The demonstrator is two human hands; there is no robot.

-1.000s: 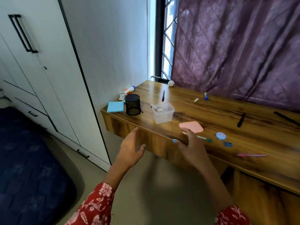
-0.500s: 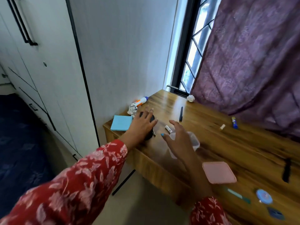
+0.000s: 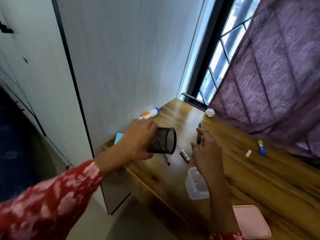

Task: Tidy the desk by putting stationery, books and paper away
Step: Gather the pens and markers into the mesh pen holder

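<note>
**Mesh cup lifted and tipped over the table's corner**

Taking the clear plastic box (image 3: 197, 185) as the landmark: it sits open near the front edge of the wooden table (image 3: 259, 184), its inside split into compartments. Nearer the camera than the box, a pink lid (image 3: 251, 222) lies flat on the table, partly behind the right forearm in its red floral sleeve.

Just beyond the box, the right hand (image 3: 207, 153) hovers above the wood with fingers spread and loosely bent, holding nothing. Beside that hand, on the side away from the curtain, a small dark stick with a white label (image 3: 185, 155) lies on the table, and next to it a thin dark pen (image 3: 166, 159).

Further left of the box, the left hand (image 3: 138, 141) grips a black mesh pen cup (image 3: 162, 142), fingers curled over its wall and thumb beneath. The cup is tilted on its side with its open mouth facing the right hand, above the thin pen. Behind the left wrist, a blue pad (image 3: 118, 138) peeks out at the table's corner.

Beyond the right hand's fingertips a black pen (image 3: 199, 134) lies pointing toward the window. To the right of the box, well apart from it, a small white cylinder (image 3: 248, 153) and a blue-and-yellow tube (image 3: 261, 147) lie near the purple curtain (image 3: 270, 75).

Farthest from the box, a glue bottle (image 3: 149, 113) with an orange label lies against the wall, and a crumpled ball of paper (image 3: 209, 112) rests by the window frame.
</note>
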